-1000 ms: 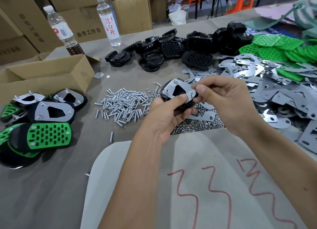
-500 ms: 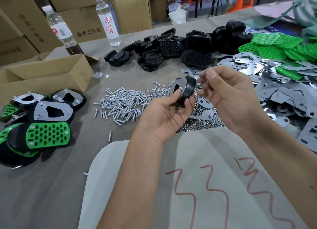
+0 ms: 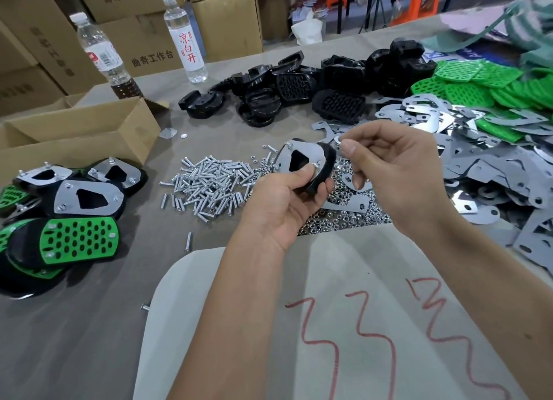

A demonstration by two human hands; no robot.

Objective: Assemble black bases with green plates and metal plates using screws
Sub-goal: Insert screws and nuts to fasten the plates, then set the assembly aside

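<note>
My left hand grips a black base above the table, thumb pressing on the metal plate that faces up, with screw ends poking through it. Just right of it, my right hand hovers with curled fingers, thumb and forefinger pinching what looks like a small nut. Loose screws lie in a pile to the left, and small nuts are spread beneath my hands.
Black bases are heaped at the back, green plates far right, metal plates on the right. Finished assemblies are stacked left, before a cardboard box. Two bottles stand behind. A white sheet covers the near edge.
My left hand turned the base from edge-on back to plate facing up. My right hand drew a little away from it to the right, still pinching.
</note>
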